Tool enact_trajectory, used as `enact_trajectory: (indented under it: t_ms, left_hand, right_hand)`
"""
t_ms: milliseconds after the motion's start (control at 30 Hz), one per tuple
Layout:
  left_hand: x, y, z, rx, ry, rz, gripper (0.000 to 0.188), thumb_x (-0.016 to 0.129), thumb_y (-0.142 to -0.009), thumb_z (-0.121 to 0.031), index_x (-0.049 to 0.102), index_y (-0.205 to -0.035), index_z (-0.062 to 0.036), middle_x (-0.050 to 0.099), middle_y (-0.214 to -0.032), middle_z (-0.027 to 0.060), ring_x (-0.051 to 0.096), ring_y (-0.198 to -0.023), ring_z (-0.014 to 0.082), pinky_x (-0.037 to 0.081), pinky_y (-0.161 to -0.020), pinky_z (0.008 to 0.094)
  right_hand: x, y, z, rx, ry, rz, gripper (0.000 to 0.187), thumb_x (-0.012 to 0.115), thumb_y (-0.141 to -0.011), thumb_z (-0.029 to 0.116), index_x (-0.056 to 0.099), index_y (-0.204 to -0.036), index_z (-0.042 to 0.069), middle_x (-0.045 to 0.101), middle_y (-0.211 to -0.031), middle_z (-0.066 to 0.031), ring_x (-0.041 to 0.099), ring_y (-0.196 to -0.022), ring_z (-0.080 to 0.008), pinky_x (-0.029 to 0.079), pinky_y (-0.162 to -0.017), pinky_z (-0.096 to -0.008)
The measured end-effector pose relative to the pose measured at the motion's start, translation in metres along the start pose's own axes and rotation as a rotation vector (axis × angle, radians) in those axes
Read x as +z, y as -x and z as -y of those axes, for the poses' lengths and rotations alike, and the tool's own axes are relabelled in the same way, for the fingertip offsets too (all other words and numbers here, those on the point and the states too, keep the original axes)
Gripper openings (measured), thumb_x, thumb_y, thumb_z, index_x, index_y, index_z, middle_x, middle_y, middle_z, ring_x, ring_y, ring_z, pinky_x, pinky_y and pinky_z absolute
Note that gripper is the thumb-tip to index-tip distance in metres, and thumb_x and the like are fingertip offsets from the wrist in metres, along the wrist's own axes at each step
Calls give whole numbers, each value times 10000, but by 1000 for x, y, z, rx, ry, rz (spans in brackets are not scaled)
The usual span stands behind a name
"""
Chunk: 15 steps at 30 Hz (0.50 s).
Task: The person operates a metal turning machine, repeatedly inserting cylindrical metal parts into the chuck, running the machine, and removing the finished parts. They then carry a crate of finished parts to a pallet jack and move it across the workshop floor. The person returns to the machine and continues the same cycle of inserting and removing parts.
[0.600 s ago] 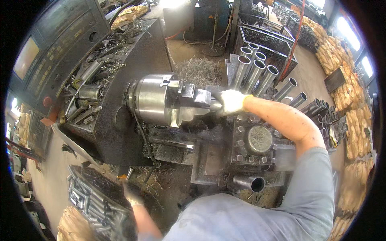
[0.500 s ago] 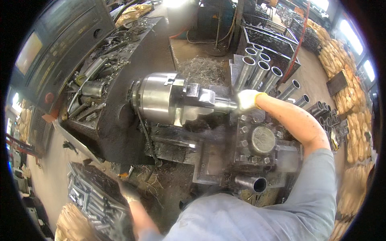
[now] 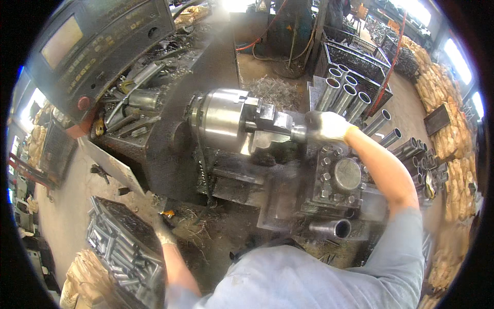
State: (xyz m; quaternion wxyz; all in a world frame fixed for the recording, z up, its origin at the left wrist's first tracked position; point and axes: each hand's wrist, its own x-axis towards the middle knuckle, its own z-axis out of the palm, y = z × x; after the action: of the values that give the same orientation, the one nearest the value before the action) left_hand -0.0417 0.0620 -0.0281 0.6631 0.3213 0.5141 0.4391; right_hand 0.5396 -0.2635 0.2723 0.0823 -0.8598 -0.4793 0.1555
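A lathe chuck (image 3: 222, 119) with steel jaws (image 3: 274, 119) occupies the middle. From the jaws sticks out a short length of shiny steel tube (image 3: 298, 133). My right hand (image 3: 329, 126), in a pale glove with a dark front, is closed around the outer end of this tube. Just below that hand sits the tool post (image 3: 347, 175) with its round cap and bolts. My left hand (image 3: 163, 233), gloved too, hangs low on the left beside a crate of metal pieces (image 3: 121, 252). Its fingers are dark and blurred, so their pose is unclear.
Several upright tubes (image 3: 346, 95) stand behind my right hand, with more tubes (image 3: 391, 136) to the right. One tube (image 3: 332, 227) lies near my body. A control panel (image 3: 98, 46) is at upper left, a metal plate (image 3: 116, 165) below it. Brown sacks (image 3: 442, 108) line the right.
The view has shifted, moving the machine rightward in the picture. Less tube shows between the jaws and my right hand, which is nearer the chuck. My left hand stays low beside the crate.
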Motion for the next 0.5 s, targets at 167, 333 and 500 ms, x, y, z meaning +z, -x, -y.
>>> enact_trajectory:
  t_ms: [167, 333, 500]
  left_hand:
    - [33, 69, -52, 602, -980, -328, 561, 525, -1092, -424, 601, -1335, 76, 709, -1242, 167, 696, -1080, 319, 526, -947, 446]
    - [164, 116, -211, 1852, -751, -48, 293, 688, -900, 33, 648, -1190, 51, 704, -1064, 256, 720, -953, 398, 596, -861, 464]
    - [309, 99, -343, 1249, -1424, -47, 574, 560, -1024, -235, 431, -1537, -12, 738, -1139, 255, 740, -1023, 378, 578, -890, 492]
  right_hand:
    - [-18, 155, 25, 102, -264, -615, 509, 736, -871, 256, 665, -1313, 11, 755, -1056, -193, 735, -970, -258, 557, -914, -374]
    - [54, 258, 25, 392, -490, -1050, 331, 728, -926, 99, 712, -1223, -48, 749, -1001, -74, 674, -847, -145, 553, -807, -294]
    - [133, 322, 15, 509, -470, -952, 356, 733, -926, 150, 716, -1221, -49, 749, -1053, -104, 687, -962, -191, 542, -898, -317]
